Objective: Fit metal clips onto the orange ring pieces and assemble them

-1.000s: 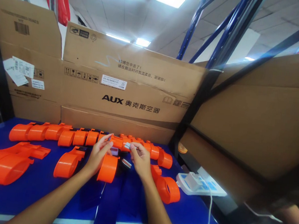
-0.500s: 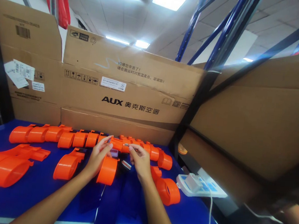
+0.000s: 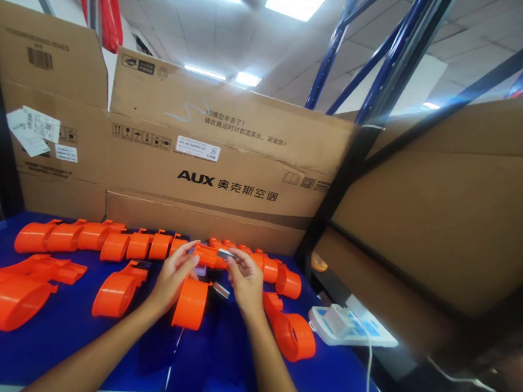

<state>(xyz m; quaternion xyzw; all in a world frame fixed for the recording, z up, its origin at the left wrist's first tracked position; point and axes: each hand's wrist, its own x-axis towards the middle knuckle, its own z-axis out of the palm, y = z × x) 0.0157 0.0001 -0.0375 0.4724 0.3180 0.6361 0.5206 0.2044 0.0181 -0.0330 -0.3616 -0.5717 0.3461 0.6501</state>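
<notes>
My left hand [image 3: 170, 280] is closed on an orange plastic part with a round ring [image 3: 191, 305], which hangs below the fingers. The part's narrow upper end [image 3: 205, 254] points toward my other hand. Between the thumb and fingers of my right hand [image 3: 246, 282] is a small flat silvery piece [image 3: 225, 254], close to that end; whether the two touch, I cannot tell. Just below, a second small flat piece with pale and dark stripes [image 3: 221, 290] shows between my hands, partly hidden. A purplish item [image 3: 200, 270] is mostly covered by the left fingers.
Rows of similar orange ring parts [image 3: 115, 246] line the back of the blue table [image 3: 109, 347]. More orange parts [image 3: 11, 297] lie at the left, and another [image 3: 293, 336] at the right. A white power strip [image 3: 346, 325] with a cable sits right. Cardboard [image 3: 228, 157] stands behind.
The silvery piece in my right hand now shows its flat face, where before only a thin edge was visible. The orange part has shifted slightly right and down with my left hand.
</notes>
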